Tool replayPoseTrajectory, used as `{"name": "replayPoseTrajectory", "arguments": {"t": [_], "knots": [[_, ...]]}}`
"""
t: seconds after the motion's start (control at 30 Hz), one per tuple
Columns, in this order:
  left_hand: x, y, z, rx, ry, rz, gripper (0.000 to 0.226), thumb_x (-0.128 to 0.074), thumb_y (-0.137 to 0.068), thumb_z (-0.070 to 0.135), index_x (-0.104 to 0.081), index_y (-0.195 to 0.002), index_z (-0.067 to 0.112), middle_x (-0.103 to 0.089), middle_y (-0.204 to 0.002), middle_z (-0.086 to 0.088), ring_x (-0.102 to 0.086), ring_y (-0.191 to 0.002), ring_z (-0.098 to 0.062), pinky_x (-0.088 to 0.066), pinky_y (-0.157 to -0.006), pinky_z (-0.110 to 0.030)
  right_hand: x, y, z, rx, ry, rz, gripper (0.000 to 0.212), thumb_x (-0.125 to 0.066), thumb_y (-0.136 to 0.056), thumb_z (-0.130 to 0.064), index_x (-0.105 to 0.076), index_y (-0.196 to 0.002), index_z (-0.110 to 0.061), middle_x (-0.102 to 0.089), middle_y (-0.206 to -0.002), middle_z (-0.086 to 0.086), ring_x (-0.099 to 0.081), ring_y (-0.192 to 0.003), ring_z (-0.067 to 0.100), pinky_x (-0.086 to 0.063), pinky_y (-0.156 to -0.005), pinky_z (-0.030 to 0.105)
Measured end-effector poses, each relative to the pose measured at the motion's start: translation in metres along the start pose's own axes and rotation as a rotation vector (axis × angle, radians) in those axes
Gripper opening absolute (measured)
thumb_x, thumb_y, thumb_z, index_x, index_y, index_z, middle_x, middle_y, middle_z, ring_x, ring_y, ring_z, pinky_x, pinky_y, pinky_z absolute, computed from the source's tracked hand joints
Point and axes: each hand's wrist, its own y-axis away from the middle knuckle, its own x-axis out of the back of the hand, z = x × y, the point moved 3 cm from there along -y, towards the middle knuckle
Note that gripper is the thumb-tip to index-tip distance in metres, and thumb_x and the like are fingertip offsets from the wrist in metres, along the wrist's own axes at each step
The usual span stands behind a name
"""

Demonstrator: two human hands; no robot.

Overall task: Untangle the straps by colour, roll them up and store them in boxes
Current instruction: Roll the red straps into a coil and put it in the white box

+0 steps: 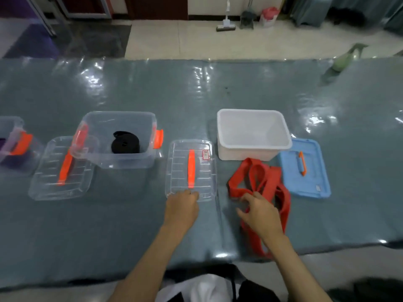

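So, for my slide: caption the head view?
Left hand grips clear lid; right hand touches loose red strap.

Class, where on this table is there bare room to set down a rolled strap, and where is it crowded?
Bare: the table behind the boxes, and the near left, in front of the clear lids. Crowded: between the white box, red strap and blue lid.

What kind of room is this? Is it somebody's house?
Probably a workroom, not a home. There is a long table under a shiny plastic cover, a tiled floor, and a mop and dustpan standing by the far wall.
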Motion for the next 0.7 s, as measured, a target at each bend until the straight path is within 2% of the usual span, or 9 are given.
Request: {"name": "replayPoseTrajectory", "arguments": {"t": [0.1, 0.17, 0.23, 0.3, 0.4, 0.5, 0.53, 0.6, 0.7], "knots": [[-0.005, -0.001, 0.042, 0.006, 0.027, -0.011, 0.027, -0.046, -0.105, 0.026, -0.066, -0.122, 0.023, -0.068, -0.120, -0.002, -0.064, -0.116, -0.028, -0.048, -0.087, -0.037, -0.015, -0.002, 0.046, 0.034, 0.118, -0.243, 0.067, -0.082, -0.077, -0.060, -0.062, -0.134, -0.032, -0.050, -0.133, 0.004, -0.056, -0.124, 0.032, -0.055, -0.093, 0.041], [-0.009, 0.000, 0.064, 0.000, 0.052, -0.010, 0.025, -0.048, -0.104, 0.027, -0.067, -0.119, 0.021, -0.069, -0.119, -0.002, -0.065, -0.113, -0.027, -0.049, -0.086, -0.038, -0.027, 0.001, 0.063, 0.101, 0.242, -0.325, 0.062, -0.080, -0.079, -0.056, -0.061, -0.134, -0.034, -0.040, -0.142, 0.004, -0.049, -0.129, 0.032, -0.055, -0.099, 0.042], [-0.011, -0.001, 0.080, -0.014, 0.061, -0.015, 0.026, -0.048, -0.105, 0.028, -0.068, -0.119, 0.019, -0.069, -0.122, -0.002, -0.066, -0.113, -0.028, -0.050, -0.087, -0.039, -0.034, 0.003, 0.073, 0.164, 0.261, -0.283, 0.048, -0.076, -0.086, -0.044, -0.062, -0.131, -0.033, -0.036, -0.148, 0.005, -0.046, -0.132, 0.032, -0.054, -0.100, 0.043], [-0.014, -0.003, 0.091, -0.045, 0.051, -0.054, 0.029, -0.049, -0.105, 0.028, -0.066, -0.127, 0.021, -0.066, -0.129, -0.001, -0.063, -0.119, -0.027, -0.049, -0.092, -0.037, -0.035, 0.003, 0.080, 0.212, 0.205, -0.215, 0.039, -0.074, -0.089, -0.039, -0.063, -0.126, -0.031, -0.039, -0.145, 0.004, -0.048, -0.130, 0.030, -0.054, -0.096, 0.042], [-0.018, -0.007, 0.103, -0.165, 0.206, -0.171, 0.048, -0.061, -0.100, 0.021, -0.057, -0.148, 0.025, -0.058, -0.144, -0.001, -0.055, -0.133, -0.024, -0.046, -0.106, -0.036, -0.028, 0.001, 0.089, 0.255, -0.077, -0.130, 0.036, -0.083, -0.085, -0.031, -0.067, -0.116, -0.022, -0.048, -0.127, 0.002, -0.059, -0.115, 0.027, -0.054, -0.090, 0.041], [-0.017, -0.008, 0.119, -0.336, 0.376, -0.272, 0.069, -0.077, -0.089, 0.016, -0.052, -0.153, 0.022, -0.052, -0.152, -0.001, -0.053, -0.136, -0.022, -0.041, -0.114, -0.036, -0.008, -0.002, 0.092, 0.250, -0.414, 0.003, 0.034, -0.091, -0.077, -0.021, -0.073, -0.105, -0.018, -0.055, -0.113, -0.003, -0.063, -0.097, 0.015, -0.054, -0.089, 0.037], [-0.015, -0.007, 0.122, -0.368, 0.388, -0.234, 0.071, -0.081, -0.087, 0.018, -0.054, -0.153, 0.021, -0.053, -0.152, -0.001, -0.054, -0.136, -0.022, -0.041, -0.114, -0.037, 0.000, -0.003, 0.091, 0.261, -0.475, 0.038, 0.034, -0.092, -0.075, -0.019, -0.074, -0.104, -0.019, -0.056, -0.111, -0.004, -0.062, -0.096, 0.011, -0.054, -0.090, 0.034], [-0.005, -0.009, 0.127, -0.389, 0.470, -0.055, 0.065, -0.083, -0.085, 0.015, -0.061, -0.146, 0.017, -0.061, -0.146, -0.001, -0.060, -0.131, -0.022, -0.045, -0.111, -0.040, 0.014, -0.005, 0.085, 0.287, -0.577, 0.091, 0.034, -0.093, -0.075, -0.017, -0.075, -0.103, -0.022, -0.058, -0.109, -0.007, -0.063, -0.096, 0.007, -0.053, -0.089, 0.027], [0.018, -0.013, 0.127, -0.411, 0.665, 0.181, 0.053, -0.085, -0.085, 0.007, -0.069, -0.136, 0.012, -0.069, -0.134, -0.003, -0.067, -0.123, -0.023, -0.052, -0.106, -0.042, 0.037, -0.005, 0.077, 0.249, -0.816, 0.178, 0.037, -0.091, -0.080, -0.015, -0.074, -0.109, -0.029, -0.064, -0.109, -0.011, -0.067, -0.096, 0.010, -0.056, -0.080, 0.023]]}}
